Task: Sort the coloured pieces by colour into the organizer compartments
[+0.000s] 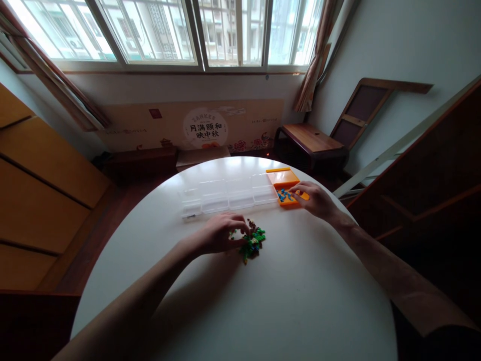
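Observation:
A small pile of toy building bricks (256, 239), mostly green with some brown and yellow ones, lies on the white round table. My left hand (225, 233) reaches over its left side, thumb and forefinger curved and a little apart at the pile's edge. In the orange box (288, 203) at the back right lie several small blue pieces (282, 194). My right hand (312, 198) is over this box, its thumb and fingers bent together in a pinch among the blue pieces. Whatever is between those fingertips is too small to make out.
A row of clear plastic compartments (227, 195) extends left from the orange box, whose orange lid (282, 176) is folded back. The white table (278, 311) has a curved edge. Beyond it stand a wooden stool (313, 138) and a printed cardboard panel (150, 123) below the window.

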A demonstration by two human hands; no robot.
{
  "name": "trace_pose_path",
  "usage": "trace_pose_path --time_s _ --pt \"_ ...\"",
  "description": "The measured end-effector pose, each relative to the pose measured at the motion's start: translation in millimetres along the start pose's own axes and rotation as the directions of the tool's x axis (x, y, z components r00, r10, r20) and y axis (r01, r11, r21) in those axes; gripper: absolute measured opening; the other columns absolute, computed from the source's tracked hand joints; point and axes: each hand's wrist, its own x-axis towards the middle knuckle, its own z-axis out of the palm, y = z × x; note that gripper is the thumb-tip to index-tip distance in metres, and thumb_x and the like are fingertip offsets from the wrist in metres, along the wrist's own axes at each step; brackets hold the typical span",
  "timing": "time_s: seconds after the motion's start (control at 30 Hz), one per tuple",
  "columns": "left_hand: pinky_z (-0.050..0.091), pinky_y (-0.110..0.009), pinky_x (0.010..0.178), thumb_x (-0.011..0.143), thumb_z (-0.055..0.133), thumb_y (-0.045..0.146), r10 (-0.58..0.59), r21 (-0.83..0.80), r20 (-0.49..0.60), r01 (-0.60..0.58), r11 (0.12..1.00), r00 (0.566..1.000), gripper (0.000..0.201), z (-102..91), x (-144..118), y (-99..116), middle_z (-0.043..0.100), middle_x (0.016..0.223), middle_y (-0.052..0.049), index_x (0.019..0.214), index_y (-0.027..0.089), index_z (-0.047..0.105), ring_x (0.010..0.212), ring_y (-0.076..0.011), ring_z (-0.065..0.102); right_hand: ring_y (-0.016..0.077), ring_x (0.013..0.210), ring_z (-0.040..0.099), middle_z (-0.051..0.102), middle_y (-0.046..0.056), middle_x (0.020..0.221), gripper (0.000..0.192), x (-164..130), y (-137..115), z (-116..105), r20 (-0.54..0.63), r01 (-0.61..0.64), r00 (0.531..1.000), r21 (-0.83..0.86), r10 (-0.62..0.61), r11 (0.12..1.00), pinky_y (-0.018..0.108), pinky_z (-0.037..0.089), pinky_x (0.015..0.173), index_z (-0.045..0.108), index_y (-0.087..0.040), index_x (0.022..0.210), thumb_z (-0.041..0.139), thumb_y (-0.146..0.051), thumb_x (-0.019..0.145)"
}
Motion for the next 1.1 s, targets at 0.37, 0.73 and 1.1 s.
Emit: trace_pose_path --time_s 0.37,0.73,1.1 --pt "0.056 -0.030 0.087 0.097 0.078 0.022 0.040 0.112 0.030 -0.043 0.993 0.999 0.010 -9.3 4.2 11.1 0.081 0.104 -0.002 0.105 0.029 0.081 0.092 -0.0197 0.077 0.0210 0.090 0.074 0.080 0.003 0.099 0.008 -20.9 -120.5 32.2 0.312 0.292 0.869 0.302 -0.383 0.908 0.036 0.055 0.086 0.078 -0.027 0.107 0.076 -0.023 0.100" --pt "0.057 -0.030 0.084 0.101 0.079 0.031 0.072 -0.001 0.111 -0.072 0.997 0.991 0.009 -5.2 -1.0 13.8 0.083 0.109 -0.003 0.107 0.034 0.086 0.093 -0.0200 0.079 0.0200 0.096 0.075 0.082 0.003 0.110 0.013 -23.0 -125.5 49.9 0.340 0.321 0.845 0.295 -0.413 0.900 0.037 0.054 0.095 0.078 -0.029 0.117 0.075 -0.028 0.105" --pt "0.053 -0.029 0.082 0.099 0.082 0.035 0.077 0.044 0.112 -0.082 0.996 0.991 0.007 -6.5 -0.1 17.5 0.085 0.110 -0.002 0.103 0.030 0.084 0.094 -0.0191 0.080 0.0198 0.096 0.073 0.081 0.007 0.109 0.017 -22.2 -129.7 51.5 0.304 0.432 0.821 0.224 -0.484 0.874 0.037 0.053 0.095 0.075 -0.022 0.115 0.059 -0.028 0.115"
